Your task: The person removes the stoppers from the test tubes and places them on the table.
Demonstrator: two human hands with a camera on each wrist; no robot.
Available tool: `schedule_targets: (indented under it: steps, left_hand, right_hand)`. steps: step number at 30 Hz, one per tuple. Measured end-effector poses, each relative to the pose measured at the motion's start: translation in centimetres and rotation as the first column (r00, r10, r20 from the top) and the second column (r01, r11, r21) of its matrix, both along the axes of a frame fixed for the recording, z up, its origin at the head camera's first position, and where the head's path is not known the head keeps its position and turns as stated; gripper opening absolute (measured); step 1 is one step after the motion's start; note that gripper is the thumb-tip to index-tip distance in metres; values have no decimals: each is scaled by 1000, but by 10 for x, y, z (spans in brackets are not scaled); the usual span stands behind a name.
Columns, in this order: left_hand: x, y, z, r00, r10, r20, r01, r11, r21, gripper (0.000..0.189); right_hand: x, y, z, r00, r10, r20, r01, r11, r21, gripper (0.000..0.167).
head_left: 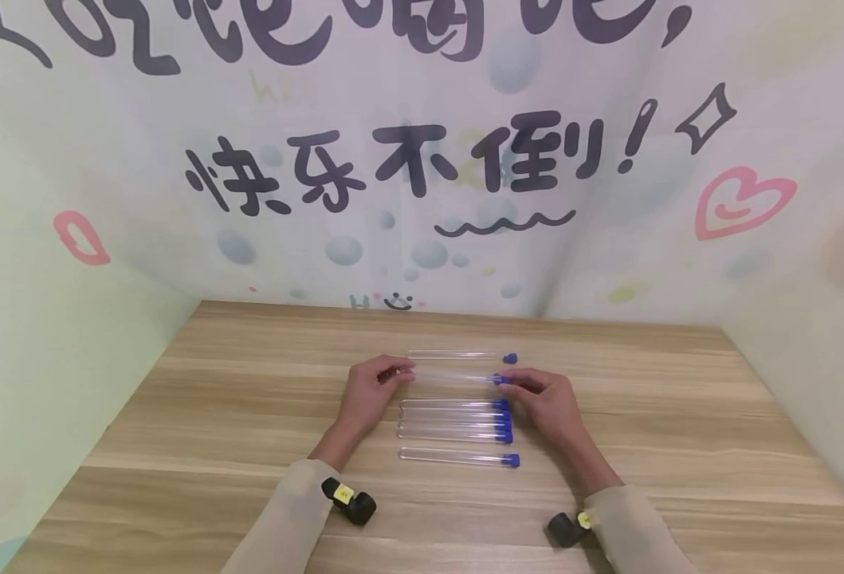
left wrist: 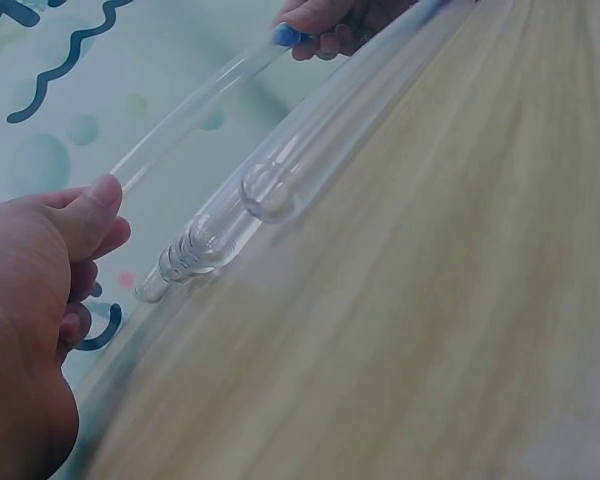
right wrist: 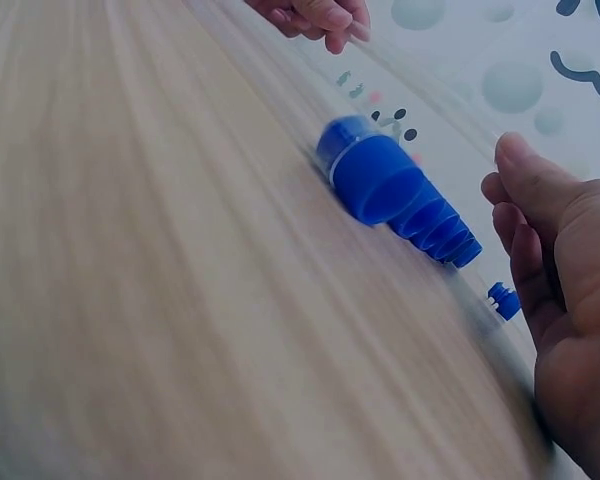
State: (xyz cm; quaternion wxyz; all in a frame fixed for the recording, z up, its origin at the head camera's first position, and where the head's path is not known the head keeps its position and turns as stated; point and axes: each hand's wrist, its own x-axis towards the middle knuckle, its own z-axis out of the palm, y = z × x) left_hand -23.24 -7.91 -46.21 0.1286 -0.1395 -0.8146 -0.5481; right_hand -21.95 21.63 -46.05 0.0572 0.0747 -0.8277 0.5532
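Note:
A clear test tube [head_left: 457, 378] is held level above the table between both hands. My left hand [head_left: 373, 391] pinches its bare end between thumb and fingers. At the other end, my right hand [head_left: 552, 402] pinches the blue stopper [left wrist: 285, 36], which the fingers partly cover. Just behind lies an uncapped test tube [head_left: 452, 355], with a loose blue stopper [head_left: 511, 359] a short gap from its right end. Nearer the body, several capped test tubes [head_left: 450, 425] lie side by side, blue ends to the right. One more capped test tube [head_left: 453, 456] lies apart in front of them.
The wood-grain table [head_left: 235, 383] reaches back to a white printed cloth [head_left: 407, 239] hanging behind and at the sides. Small black devices with yellow labels sit at the left cuff [head_left: 353, 502] and the right cuff [head_left: 567, 528].

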Motion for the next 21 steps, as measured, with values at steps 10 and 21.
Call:
schedule_targets:
  steps: [10,21]
  left_hand:
    - [0,-1,0,1000,-4,23,4,1000,-2,16]
    - [-2,-1,-2,1000,2,28,-1,1000,-7,15]
  right_hand:
    - [0,0,-1,999,48,7,-48,999,-17,23]
    - [-1,0,-2,998,66,6,-66,998,-7,21]
